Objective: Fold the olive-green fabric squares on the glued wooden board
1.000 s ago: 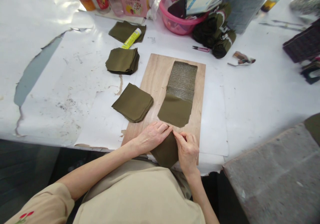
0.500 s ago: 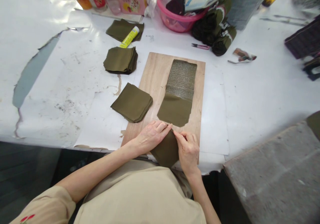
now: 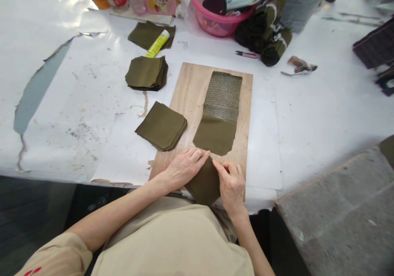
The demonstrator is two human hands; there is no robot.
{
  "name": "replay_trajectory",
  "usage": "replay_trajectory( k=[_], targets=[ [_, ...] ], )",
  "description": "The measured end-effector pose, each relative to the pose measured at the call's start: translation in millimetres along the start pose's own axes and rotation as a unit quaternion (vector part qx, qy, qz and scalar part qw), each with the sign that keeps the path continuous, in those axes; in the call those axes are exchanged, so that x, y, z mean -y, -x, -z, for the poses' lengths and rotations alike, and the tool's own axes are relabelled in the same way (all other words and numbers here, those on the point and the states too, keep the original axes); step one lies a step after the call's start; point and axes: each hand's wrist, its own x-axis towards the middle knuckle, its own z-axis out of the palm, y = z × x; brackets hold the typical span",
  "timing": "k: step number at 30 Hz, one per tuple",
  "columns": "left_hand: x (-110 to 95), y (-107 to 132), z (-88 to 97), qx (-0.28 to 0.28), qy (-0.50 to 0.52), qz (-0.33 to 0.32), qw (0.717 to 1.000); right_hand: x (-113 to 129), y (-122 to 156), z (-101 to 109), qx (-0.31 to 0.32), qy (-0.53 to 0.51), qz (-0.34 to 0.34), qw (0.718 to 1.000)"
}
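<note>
An olive-green fabric square [image 3: 204, 183] lies at the near edge of a wooden board [image 3: 191, 93]. My left hand [image 3: 184, 166] presses flat on its left edge, fingers together and stretched toward its top corner. My right hand [image 3: 231, 185] has its fingers curled and pinches the square's right edge near that corner. Just beyond lies an olive piece [image 3: 215, 134] joined to a grey-green woven strip [image 3: 223, 93] on the board.
Stacks of olive squares [image 3: 161, 125] [image 3: 146, 73] [image 3: 149, 33] lie left of the board, a yellow glue tube [image 3: 156, 44] on the farthest. A pink basin [image 3: 215, 21], dark fabric rolls [image 3: 267, 33], small snips [image 3: 246, 54] and bottles sit at the back. A grey slab [image 3: 338, 210] is at right.
My hands have stayed on the fabric square, with only slight finger shifts. The view has tilted a little, so everything sits slightly higher in the picture.
</note>
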Motion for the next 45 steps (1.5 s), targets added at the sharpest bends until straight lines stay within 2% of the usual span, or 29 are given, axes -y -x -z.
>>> replay_trajectory(
  k=[4, 7, 9, 11, 14, 19, 28, 38, 45],
  targets=[
    [-1, 4, -2.7, -0.003, -0.028, 0.018, 0.999, 0, 0, -1, -0.003, 0.005, -0.001, 1.000],
    [-1, 6, -4.5, -0.062, -0.055, 0.027, 0.996, 0, 1, -1, 0.001, 0.006, -0.003, 1.000],
    [-1, 5, -3.9, -0.106, -0.064, -0.009, 0.992, 0, 0, 0, 0.004, 0.008, 0.000, 1.000],
    [0, 2, -2.2, -0.118, -0.063, -0.072, 0.988, 0, 0, 0, 0.006, 0.013, 0.002, 1.000],
    [1, -3, 0.0, -0.097, -0.055, -0.128, 0.985, -3, 1, 0, 0.010, 0.002, 0.001, 1.000],
    [2, -5, 0.4, -0.090, -0.046, -0.123, 0.987, -10, 6, 1, -0.012, -0.044, -0.003, 0.999],
    [0, -6, 8.4, -0.060, -0.017, -0.118, 0.991, -11, 12, 9, -0.027, -0.012, 0.001, 1.000],
    [-1, -11, 5.0, -0.047, -0.042, -0.153, 0.986, -14, 19, 14, -0.006, -0.017, -0.011, 1.000],
    [-6, -17, 16.3, -0.037, -0.027, -0.149, 0.988, -20, 23, 18, 0.003, -0.030, -0.009, 1.000]
  ],
)
